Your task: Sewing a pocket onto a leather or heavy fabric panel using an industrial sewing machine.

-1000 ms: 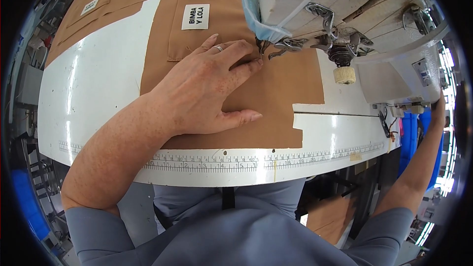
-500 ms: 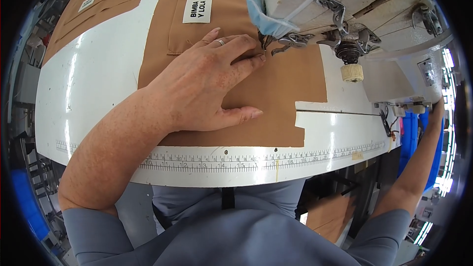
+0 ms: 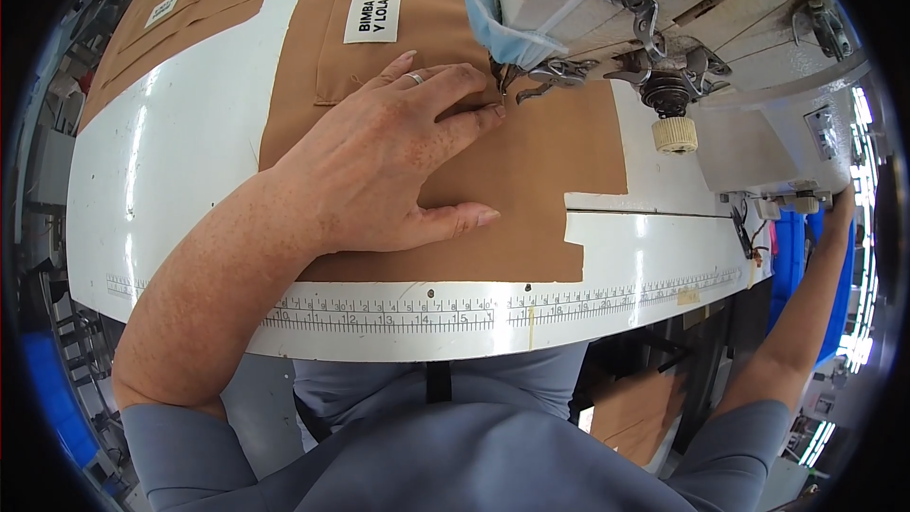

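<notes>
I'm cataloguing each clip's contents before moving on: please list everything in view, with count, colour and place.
Table: 1, white, centre
Sewing machine: 1, off-white, upper right
Knob: 1, cream, on the machine
Mask-like cloth: 1, light blue, machine's left side
Fabric: 2 pieces, brown, mid-table and upper left
Labels: 2, white, one per fabric piece
Ruler marks: 1 strip, dark, table's near edge
Sheet: 1, brown, below table, right
Containers: count unclear, blue, both side edges
Lights: several, white, right edge
Ring: 1, silver-coloured, on the left hand
Clothing: count unclear, grey-blue, lower edge
Left hand: 1, bare, resting on mid-table fabric
Right hand: hidden; forearm: 1, bare, right edge
</notes>
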`<state>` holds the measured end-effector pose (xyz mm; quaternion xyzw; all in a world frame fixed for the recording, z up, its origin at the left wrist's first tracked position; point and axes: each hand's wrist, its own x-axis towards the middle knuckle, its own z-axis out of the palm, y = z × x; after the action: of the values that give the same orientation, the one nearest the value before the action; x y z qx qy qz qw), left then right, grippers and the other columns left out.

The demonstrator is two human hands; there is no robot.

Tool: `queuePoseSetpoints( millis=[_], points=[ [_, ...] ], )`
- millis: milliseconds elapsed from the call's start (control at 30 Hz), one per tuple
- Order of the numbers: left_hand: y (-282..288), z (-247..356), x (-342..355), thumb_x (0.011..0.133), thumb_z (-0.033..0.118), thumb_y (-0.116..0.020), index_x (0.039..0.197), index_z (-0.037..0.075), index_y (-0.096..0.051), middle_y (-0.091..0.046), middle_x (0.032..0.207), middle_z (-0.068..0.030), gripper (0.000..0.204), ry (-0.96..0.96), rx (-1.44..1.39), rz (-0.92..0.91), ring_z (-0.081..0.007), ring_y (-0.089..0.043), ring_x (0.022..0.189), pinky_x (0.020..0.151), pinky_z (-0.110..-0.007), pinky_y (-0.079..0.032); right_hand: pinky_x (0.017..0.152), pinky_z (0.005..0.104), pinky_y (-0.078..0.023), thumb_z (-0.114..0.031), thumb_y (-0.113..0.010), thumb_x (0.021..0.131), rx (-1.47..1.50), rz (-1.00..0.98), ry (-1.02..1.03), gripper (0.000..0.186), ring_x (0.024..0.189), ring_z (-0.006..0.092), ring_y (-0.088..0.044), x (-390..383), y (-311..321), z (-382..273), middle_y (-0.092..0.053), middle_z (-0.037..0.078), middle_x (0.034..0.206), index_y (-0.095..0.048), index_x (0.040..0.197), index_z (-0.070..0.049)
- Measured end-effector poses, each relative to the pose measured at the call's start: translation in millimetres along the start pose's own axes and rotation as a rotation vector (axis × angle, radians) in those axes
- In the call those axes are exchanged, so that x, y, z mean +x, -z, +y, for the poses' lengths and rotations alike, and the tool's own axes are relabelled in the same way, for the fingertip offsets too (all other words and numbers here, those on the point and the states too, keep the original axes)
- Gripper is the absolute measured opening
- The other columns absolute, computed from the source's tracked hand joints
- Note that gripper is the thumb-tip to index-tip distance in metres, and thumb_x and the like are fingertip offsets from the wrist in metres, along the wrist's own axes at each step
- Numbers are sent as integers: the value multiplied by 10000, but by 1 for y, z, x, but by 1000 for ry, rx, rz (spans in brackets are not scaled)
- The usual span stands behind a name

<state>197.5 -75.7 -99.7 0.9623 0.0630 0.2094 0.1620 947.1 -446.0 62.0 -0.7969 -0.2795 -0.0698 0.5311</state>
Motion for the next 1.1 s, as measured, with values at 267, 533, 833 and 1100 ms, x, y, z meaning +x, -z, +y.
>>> queuePoseSetpoints(
  millis=[267, 533, 833, 1100],
  points=[
    [1, 0, 1, 786, 403, -835, 1344, 13, -643, -561, 1412, -201, 708, 10, 8, -19, -413, -556, 1324, 1199, -605, -359, 1034, 379, -497, -363, -509, 1061, 147, -26, -67, 489, 1202, 238, -644, -12, -7, 5, -673, 113, 1302, -606, 1393, -17],
    [2, -1, -3, 774, 399, -846, 1344, 28, -646, -557, 1426, -195, 709, 1, 9, -14, -418, -551, 1337, 1194, -627, -355, 1030, 381, -500, -354, -505, 1064, 269, -48, -120, 480, 1197, 238, -645, 4, 17, 26, -673, 110, 1297, -607, 1388, -16],
    [1, -1, 0, 770, 398, -848, 1345, 32, -645, -559, 1423, -193, 711, 6, -4, -10, -414, -554, 1333, 1200, -634, -341, 1008, 381, -511, -372, -504, 1065, 253, -73, -100, 455, 1179, 218, -652, 5, 16, 34, -680, 90, 1257, -606, 1363, -43],
    [1, -1, 0, 775, 398, -842, 1349, 32, -645, -555, 1427, -199, 709, 11, 3, -12, -410, -546, 1342, 1206, -632, -335, 1033, 392, -510, -398, -510, 1078, 277, 11, -108, 468, 1201, 225, -637, -3, 8, 35, -657, 109, 1300, -573, 1377, -42]
  ],
)
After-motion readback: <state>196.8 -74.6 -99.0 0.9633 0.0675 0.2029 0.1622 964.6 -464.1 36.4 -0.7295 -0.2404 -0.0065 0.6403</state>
